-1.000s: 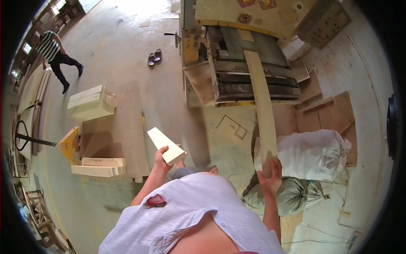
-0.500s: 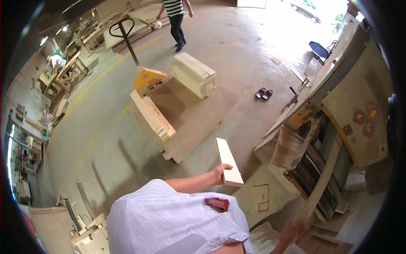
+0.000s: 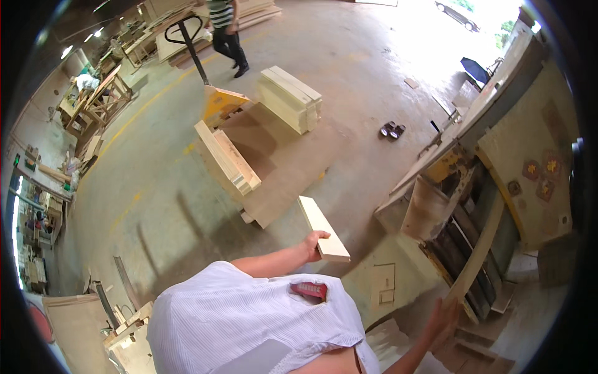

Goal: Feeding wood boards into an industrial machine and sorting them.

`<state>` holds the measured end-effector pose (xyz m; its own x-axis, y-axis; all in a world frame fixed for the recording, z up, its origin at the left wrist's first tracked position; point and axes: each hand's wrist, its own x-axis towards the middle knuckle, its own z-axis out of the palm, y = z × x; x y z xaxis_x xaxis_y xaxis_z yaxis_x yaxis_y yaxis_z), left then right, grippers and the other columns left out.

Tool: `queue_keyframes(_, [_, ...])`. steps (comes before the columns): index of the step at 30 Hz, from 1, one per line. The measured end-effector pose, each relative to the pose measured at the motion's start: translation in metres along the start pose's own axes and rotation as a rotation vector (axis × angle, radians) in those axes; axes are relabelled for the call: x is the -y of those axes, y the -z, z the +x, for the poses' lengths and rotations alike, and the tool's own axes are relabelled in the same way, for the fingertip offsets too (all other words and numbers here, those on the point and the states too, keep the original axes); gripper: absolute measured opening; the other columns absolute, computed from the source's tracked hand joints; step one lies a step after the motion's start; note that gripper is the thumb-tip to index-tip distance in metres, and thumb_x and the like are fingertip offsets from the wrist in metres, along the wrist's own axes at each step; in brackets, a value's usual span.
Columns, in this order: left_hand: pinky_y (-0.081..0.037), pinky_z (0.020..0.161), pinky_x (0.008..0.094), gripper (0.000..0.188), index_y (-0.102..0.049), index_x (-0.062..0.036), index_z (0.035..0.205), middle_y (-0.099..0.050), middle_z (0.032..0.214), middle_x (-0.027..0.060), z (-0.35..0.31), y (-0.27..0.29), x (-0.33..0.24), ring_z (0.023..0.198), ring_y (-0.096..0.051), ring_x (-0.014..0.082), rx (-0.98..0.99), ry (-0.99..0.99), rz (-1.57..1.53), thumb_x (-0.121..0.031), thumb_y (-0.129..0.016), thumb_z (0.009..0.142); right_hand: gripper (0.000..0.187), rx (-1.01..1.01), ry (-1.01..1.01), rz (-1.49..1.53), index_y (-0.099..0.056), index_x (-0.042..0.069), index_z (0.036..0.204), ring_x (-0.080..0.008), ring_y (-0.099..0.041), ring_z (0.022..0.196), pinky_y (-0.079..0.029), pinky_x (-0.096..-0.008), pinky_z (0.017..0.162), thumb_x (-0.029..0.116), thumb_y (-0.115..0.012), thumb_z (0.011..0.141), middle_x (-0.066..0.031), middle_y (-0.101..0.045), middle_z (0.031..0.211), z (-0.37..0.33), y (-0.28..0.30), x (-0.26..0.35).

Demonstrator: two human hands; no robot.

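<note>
My left hand [image 3: 315,245] is closed around a pale, flat wooden board [image 3: 322,225], with the thumb on its upper face. The board slants away from me, its far end toward a low platform. At the lower right, my right hand [image 3: 443,318] is at the near end of a long light-brown strip [image 3: 478,254]. Its fingers are blurred, and whether they grip the strip or only touch it is unclear. The strip runs up along a machine [image 3: 467,215] with dark slats and a yellowish panel.
A yellow pallet truck [image 3: 223,103] stands ahead, by a platform [image 3: 283,187] carrying stacked boards [image 3: 289,100] and narrower planks [image 3: 227,159]. A person [image 3: 225,37] is beyond. A pair of shoes [image 3: 392,129] lies on the floor. Wood pieces [image 3: 128,333] are at the lower left.
My left hand and its board have shifted slightly left and away from me. My right hand has moved up along the strip. The person in stripes has walked left, toward the pallet truck handle.
</note>
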<state>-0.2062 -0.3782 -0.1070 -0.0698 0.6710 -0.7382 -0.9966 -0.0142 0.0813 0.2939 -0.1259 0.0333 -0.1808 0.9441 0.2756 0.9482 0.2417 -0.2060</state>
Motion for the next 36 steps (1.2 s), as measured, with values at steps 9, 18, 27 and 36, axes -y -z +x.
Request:
queue_keyframes(9, [-0.048, 0.125, 0.0649, 0.066, -0.034, 0.0057, 0.163, -0.065, 0.151, 0.0340, -0.016, 0.015, -0.004, 0.140, -0.067, 0.0496, 0.098, -0.052, 0.021, -0.018, -0.057, 0.106, 0.062, 0.001, 0.008, 0.021, -0.064, -0.007, 0.153, -0.0482, -0.056, 0.149, -0.048, -0.0550, 0.124, 0.038, -0.072, 0.111, -0.0336, -0.055, 0.163, 0.049, -0.013, 0.004])
queue_keyframes(18, [-0.049, 0.125, 0.0592, 0.060, -0.051, 0.0099, 0.152, -0.070, 0.145, 0.0283, -0.022, 0.013, -0.001, 0.136, -0.069, 0.0453, 0.056, -0.058, -0.017, -0.025, -0.061, 0.104, 0.051, -0.083, -0.194, 0.163, -0.066, -0.002, 0.153, -0.0429, -0.061, 0.144, -0.053, -0.0536, 0.119, 0.036, -0.052, 0.122, -0.0254, -0.062, 0.159, 0.075, -0.038, -0.013])
queue_keyframes(27, [-0.049, 0.124, 0.0626, 0.066, -0.044, 0.0060, 0.158, -0.070, 0.146, 0.0309, -0.032, 0.017, -0.015, 0.136, -0.070, 0.0457, 0.045, -0.158, 0.035, -0.030, -0.060, 0.105, 0.053, -0.089, 0.024, -0.065, -0.065, -0.001, 0.154, -0.0408, -0.065, 0.141, -0.054, -0.0471, 0.117, 0.038, -0.050, 0.122, -0.0240, -0.068, 0.153, 0.115, -0.055, -0.051])
queue_keyframes(36, [-0.048, 0.124, 0.0639, 0.063, -0.055, 0.0080, 0.155, -0.070, 0.147, 0.0290, -0.047, 0.036, 0.005, 0.138, -0.068, 0.0466, 0.195, -0.040, 0.001, -0.030, -0.056, 0.104, 0.048, -0.194, 0.286, -0.093, -0.068, -0.004, 0.147, -0.0427, -0.064, 0.141, -0.052, -0.0509, 0.119, 0.032, -0.053, 0.120, -0.0279, -0.068, 0.150, 0.161, -0.073, -0.061])
